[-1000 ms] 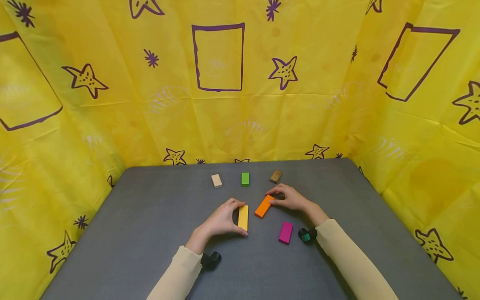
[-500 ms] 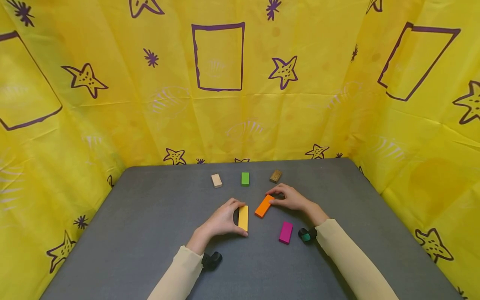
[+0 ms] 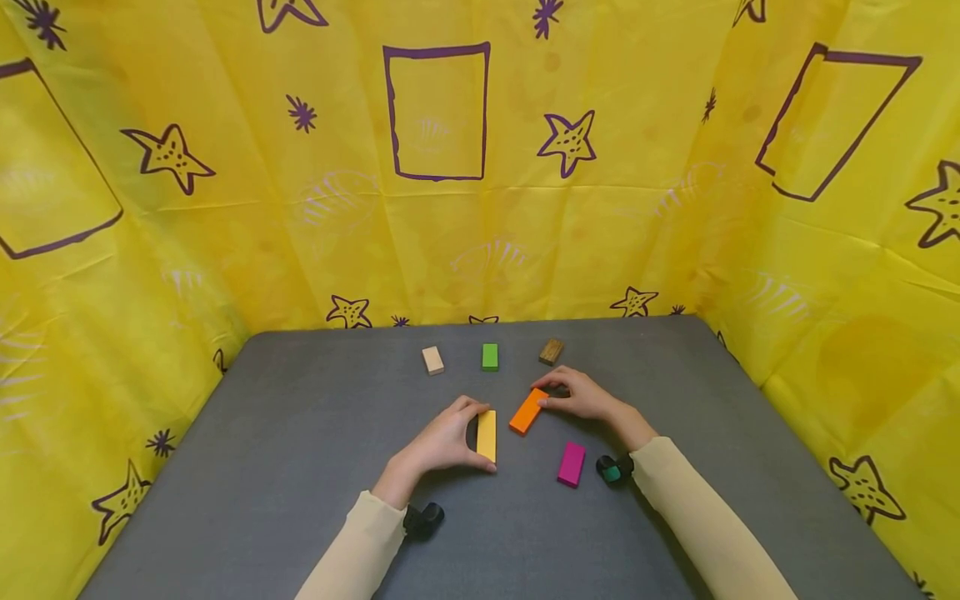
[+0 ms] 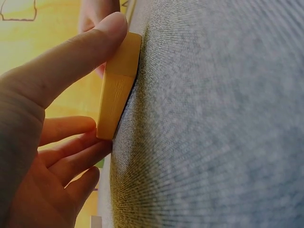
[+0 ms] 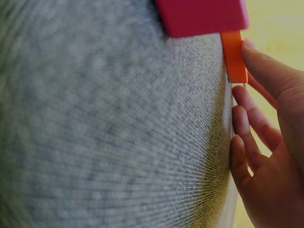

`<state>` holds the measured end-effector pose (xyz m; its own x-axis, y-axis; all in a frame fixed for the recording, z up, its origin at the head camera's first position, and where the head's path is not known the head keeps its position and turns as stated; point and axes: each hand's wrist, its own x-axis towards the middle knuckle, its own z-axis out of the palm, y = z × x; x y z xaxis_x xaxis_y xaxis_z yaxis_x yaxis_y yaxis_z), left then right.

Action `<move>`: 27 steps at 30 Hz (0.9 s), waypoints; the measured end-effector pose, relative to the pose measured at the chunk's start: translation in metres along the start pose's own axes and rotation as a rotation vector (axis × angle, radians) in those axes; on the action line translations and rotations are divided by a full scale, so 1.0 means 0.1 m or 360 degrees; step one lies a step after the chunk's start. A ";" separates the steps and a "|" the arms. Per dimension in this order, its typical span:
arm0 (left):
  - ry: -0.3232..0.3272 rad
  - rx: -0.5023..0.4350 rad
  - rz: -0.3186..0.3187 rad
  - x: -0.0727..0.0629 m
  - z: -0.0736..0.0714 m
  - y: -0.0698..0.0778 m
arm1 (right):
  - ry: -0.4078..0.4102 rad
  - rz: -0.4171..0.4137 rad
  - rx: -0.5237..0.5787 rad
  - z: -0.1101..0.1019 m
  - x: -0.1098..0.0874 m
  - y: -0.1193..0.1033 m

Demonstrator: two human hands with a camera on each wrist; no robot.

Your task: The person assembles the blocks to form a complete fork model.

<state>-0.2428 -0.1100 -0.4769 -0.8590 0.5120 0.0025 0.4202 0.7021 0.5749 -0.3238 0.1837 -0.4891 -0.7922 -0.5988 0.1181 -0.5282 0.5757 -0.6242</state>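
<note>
We saw the left hand (image 3: 442,439) gripping the yellow wooden block (image 3: 487,436) lengthwise between thumb and fingertips; right of those fingers, the orange block (image 3: 527,414) slanted, its far end pinched by the nearer right hand (image 3: 587,398).

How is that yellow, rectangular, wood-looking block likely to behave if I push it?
The yellow, rectangular, wood-looking block should stay stiff; its edges look straight and crisp. It probably won't roll or tip easily, since it lies lengthwise and its sides are flat. The flat, grey, fabric-textured tabletop may add some drag, given its ribbed surface.
</note>
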 end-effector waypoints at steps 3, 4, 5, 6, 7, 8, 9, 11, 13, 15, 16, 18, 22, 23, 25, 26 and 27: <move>0.0000 0.0003 0.0005 0.00 0.00 -0.01 | -0.0003 -0.0002 -0.0001 0.00 0.00 0.00; 0.0001 0.0004 0.0005 0.00 0.00 -0.01 | -0.0003 0.0000 -0.0001 0.00 0.00 0.00; 0.0001 0.0006 0.0006 0.00 0.01 -0.01 | -0.0003 0.0002 -0.0004 0.00 0.00 0.00; 0.0001 0.0009 0.0008 0.00 0.01 -0.01 | -0.0002 0.0005 -0.0005 0.00 0.00 0.00; 0.0001 0.0008 0.0010 0.00 0.00 -0.01 | -0.0001 0.0005 -0.0008 0.00 0.00 0.00; 0.0001 0.0012 0.0012 0.00 0.00 -0.02 | 0.0001 0.0005 -0.0009 0.00 0.00 0.01; 0.0001 0.0014 0.0014 0.00 0.00 -0.02 | 0.0002 0.0005 -0.0008 0.00 0.00 0.01; 0.0001 0.0019 0.0019 0.00 0.00 -0.02 | 0.0003 0.0002 -0.0006 0.00 0.01 0.02; -0.0001 0.0027 0.0023 0.00 0.00 -0.02 | 0.0002 0.0002 -0.0005 0.01 0.01 0.02; -0.0001 0.0030 0.0025 0.00 0.00 -0.02 | 0.0002 0.0000 -0.0010 0.01 0.01 0.02; -0.0002 0.0031 0.0026 0.00 0.00 -0.02 | 0.0001 0.0000 -0.0014 0.01 0.01 0.02; -0.0002 0.0031 0.0025 0.00 0.00 -0.02 | 0.0002 0.0001 -0.0018 0.00 0.00 0.02; 0.0001 0.0033 0.0020 -0.01 0.00 -0.02 | 0.0002 0.0008 0.0000 0.00 0.00 0.01; 0.0001 0.0035 0.0018 -0.01 0.00 -0.02 | 0.0002 0.0009 0.0002 0.00 0.00 0.01; 0.0002 0.0035 0.0015 -0.01 0.00 -0.02 | 0.0004 0.0002 -0.0004 0.00 0.00 0.01; 0.0001 0.0034 0.0014 -0.01 0.00 -0.02 | 0.0003 -0.0001 -0.0012 0.00 0.00 0.02; 0.0002 0.0031 0.0013 -0.01 0.00 -0.02 | 0.0003 0.0000 -0.0016 0.00 0.00 0.02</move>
<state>-0.2429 -0.1113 -0.4781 -0.8560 0.5170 0.0082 0.4327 0.7076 0.5587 -0.3246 0.1852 -0.4903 -0.7928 -0.5977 0.1192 -0.5311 0.5814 -0.6163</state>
